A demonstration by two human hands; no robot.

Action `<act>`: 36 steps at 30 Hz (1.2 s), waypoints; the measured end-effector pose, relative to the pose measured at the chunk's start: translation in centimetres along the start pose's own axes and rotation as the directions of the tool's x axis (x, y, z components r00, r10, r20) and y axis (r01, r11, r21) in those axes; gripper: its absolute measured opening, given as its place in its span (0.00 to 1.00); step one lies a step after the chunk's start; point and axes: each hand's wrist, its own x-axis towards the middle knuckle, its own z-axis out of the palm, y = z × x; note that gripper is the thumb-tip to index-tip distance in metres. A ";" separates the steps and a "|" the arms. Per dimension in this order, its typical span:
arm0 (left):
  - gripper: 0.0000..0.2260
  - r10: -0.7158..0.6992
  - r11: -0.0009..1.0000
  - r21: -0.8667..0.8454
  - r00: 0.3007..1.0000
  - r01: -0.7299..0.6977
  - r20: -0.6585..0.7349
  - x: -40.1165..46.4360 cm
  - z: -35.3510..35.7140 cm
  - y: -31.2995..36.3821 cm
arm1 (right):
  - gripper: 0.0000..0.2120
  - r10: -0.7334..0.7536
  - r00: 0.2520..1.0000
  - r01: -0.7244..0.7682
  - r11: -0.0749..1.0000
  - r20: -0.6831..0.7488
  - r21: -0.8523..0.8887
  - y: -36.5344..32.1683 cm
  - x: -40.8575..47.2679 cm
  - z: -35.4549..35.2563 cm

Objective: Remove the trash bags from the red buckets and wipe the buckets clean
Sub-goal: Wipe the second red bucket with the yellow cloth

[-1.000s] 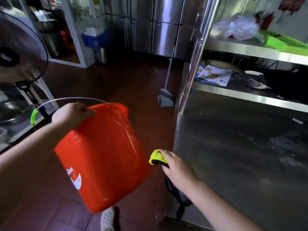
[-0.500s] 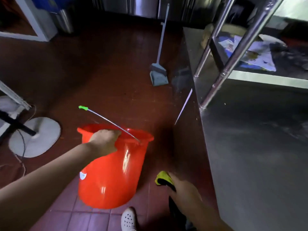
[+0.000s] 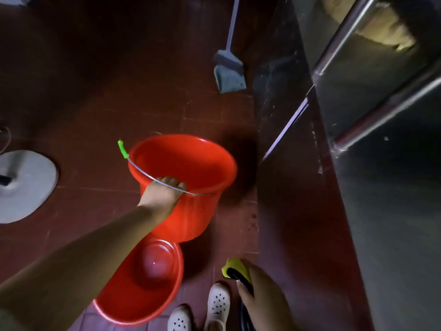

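so, left arm: stretched forward and down from the lower left, forearm bare, wrist over the near rim of the bucket.
left hand: fingers curled over the bucket's near rim, gripping it; the wire handle crosses the knuckles, its green grip sticking out beyond the bucket's left side.
bucket: red, upright or a little tilted, mouth open to the camera, inside bare; whether it stands on the floor or hangs just above it i cannot tell.
second bucket: red, just nearer than the bucket, its rim partly under the left forearm.
right arm: only the wrist shows, nearer than the bucket and to its right.
right hand: fingers closed round a cloth, yellow with a dark part, bunched in the fist.
shoes: white, nearer than the bucket, beside the right hand.
dustpan: grey, beyond the bucket, on the floor.
counter: steel, right of the bucket.
fan base: pale disc, well left of the bucket.
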 end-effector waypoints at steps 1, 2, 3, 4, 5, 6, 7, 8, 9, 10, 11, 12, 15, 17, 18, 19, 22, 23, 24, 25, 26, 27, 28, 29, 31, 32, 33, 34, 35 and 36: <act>0.14 0.006 1.000 -0.003 1.000 -0.006 -0.030 0.9 1.8 -0.4 | 0.36 0.033 0.999 -0.034 0.999 0.034 0.034 0.9 1.5 1.2; 0.15 -0.005 1.000 -0.016 0.999 0.004 -0.040 1.8 3.7 -0.7 | 0.33 0.067 0.995 -0.071 0.996 0.069 0.059 1.7 3.0 2.5; 0.15 -0.019 1.000 -0.022 0.999 0.018 -0.038 2.7 5.7 -0.9 | 0.30 0.076 0.993 -0.082 0.995 0.095 0.058 2.7 4.5 3.8; 0.15 -0.029 0.999 -0.024 0.999 0.028 -0.032 3.5 7.7 -1.2 | 0.28 0.075 0.990 -0.082 0.995 0.116 0.059 3.8 5.8 5.3; 0.14 -0.039 0.999 -0.029 0.999 0.038 -0.027 4.3 9.8 -1.3 | 0.26 0.077 0.989 -0.086 0.994 0.123 0.065 4.9 7.0 6.7; 0.11 -0.044 0.999 -0.031 0.998 0.043 -0.033 5.0 11.9 -1.4 | 0.26 0.073 0.990 -0.085 0.992 0.122 0.091 5.8 8.2 7.8; 0.08 -0.043 0.999 -0.025 0.998 0.042 -0.043 5.6 13.9 -1.5 | 0.28 0.057 0.991 -0.070 0.992 0.118 0.106 6.5 9.4 8.9; 0.04 -0.033 0.999 -0.015 0.998 0.032 -0.051 6.0 15.9 -1.5 | 0.29 0.056 0.990 -0.073 0.990 0.131 0.123 7.3 10.7 10.0; 0.03 -0.018 1.000 -0.007 0.998 0.018 -0.054 6.4 18.0 -1.6 | 0.31 0.051 0.987 -0.072 0.989 0.155 0.132 8.1 11.8 11.2; 0.06 -0.011 1.000 -0.001 0.999 0.011 -0.039 6.6 20.1 -1.6 | 0.33 0.047 0.984 -0.073 0.986 0.173 0.148 8.9 12.8 12.3; 0.08 -0.014 1.000 -0.002 1.000 0.014 -0.019 6.7 22.1 -1.5 | 0.35 0.051 0.982 -0.081 0.984 0.184 0.161 9.6 13.6 13.4; 0.08 -0.021 1.000 -0.011 1.000 0.021 0.001 6.7 24.0 -1.5 | 0.37 0.060 0.978 -0.097 0.979 0.200 0.179 10.2 14.3 14.4; 0.08 -0.054 0.998 -0.015 0.998 0.054 0.035 6.2 29.2 -1.1 | 0.40 0.058 0.981 -0.098 0.971 0.183 0.219 11.8 15.9 17.6; 0.09 -0.072 0.997 0.001 0.996 0.072 0.050 5.9 31.4 -0.7 | 0.42 0.054 0.981 -0.100 0.965 0.187 0.241 12.6 16.4 19.2; 0.09 -0.075 0.997 0.010 0.995 0.075 0.058 5.9 32.3 -0.6 | 0.41 0.054 0.979 -0.102 0.965 0.199 0.242 12.8 16.5 19.9; 0.09 -0.086 0.996 0.018 0.993 0.085 0.079 5.8 33.0 -0.4 | 0.41 0.059 0.975 -0.111 0.965 0.216 0.237 13.0 16.7 20.5; 0.11 -0.127 0.990 0.072 0.982 0.117 0.142 5.3 34.0 0.0 | 0.39 0.059 0.969 -0.113 0.969 0.239 0.219 12.7 17.0 21.6; 0.13 -0.142 0.987 0.099 0.975 0.126 0.173 4.8 34.2 0.2 | 0.39 0.053 0.968 -0.107 0.971 0.244 0.214 12.4 17.0 21.7; 0.15 -0.151 0.986 0.110 0.963 0.129 0.223 4.2 34.5 0.3 | 0.38 0.045 0.966 -0.100 0.973 0.253 0.209 11.9 17.0 21.7; 0.19 -0.165 0.985 0.097 0.946 0.143 0.281 3.6 34.7 0.2 | 0.37 0.035 0.964 -0.091 0.974 0.264 0.206 11.4 17.0 21.6; 0.25 -0.199 0.980 0.064 0.898 0.189 0.391 3.0 35.1 0.0 | 0.36 0.022 0.961 -0.081 0.975 0.275 0.206 10.8 16.9 21.5; 0.33 -0.226 0.970 0.038 0.828 0.241 0.513 2.3 35.0 -0.2 | 0.34 0.012 0.959 -0.075 0.974 0.284 0.213 10.2 16.9 21.4; 0.37 -0.249 0.958 0.034 0.765 0.285 0.594 1.9 34.5 -0.3 | 0.33 0.006 0.957 -0.072 0.973 0.290 0.218 9.6 16.8 21.3; 0.37 -0.268 0.949 0.038 0.743 0.312 0.613 1.5 34.0 -0.3 | 0.33 0.004 0.956 -0.072 0.972 0.293 0.223 9.1 16.7 21.2; 0.35 -0.307 0.930 0.036 0.720 0.366 0.622 0.5 32.6 -0.5 | 0.34 -0.007 0.955 -0.065 0.970 0.297 0.233 8.0 16.4 20.9; 0.34 -0.327 0.914 0.022 0.703 0.406 0.632 0.0 31.6 -0.7 | 0.34 -0.012 0.953 -0.063 0.970 0.304 0.236 7.4 16.2 20.8; 0.34 -0.349 0.895 0.005 0.694 0.445 0.630 -0.8 30.7 -1.0 | 0.34 -0.013 0.950 -0.065 0.969 0.312 0.239 6.8 15.9 20.6; 0.32 -0.382 0.869 -0.024 0.700 0.494 0.604 -1.7 29.8 -1.3 | 0.34 -0.013 0.947 -0.068 0.968 0.320 0.243 6.2 15.7 20.4; 0.29 -0.430 0.831 -0.064 0.712 0.552 0.555 -3.0 29.2 -1.7 | 0.33 -0.017 0.944 -0.069 0.967 0.330 0.246 5.7 15.5 20.4; 0.26 -0.488 0.784 -0.105 0.712 0.612 0.505 -4.6 28.5 -1.9 | 0.33 -0.025 0.941 -0.060 0.969 0.338 0.240 5.2 15.2 20.3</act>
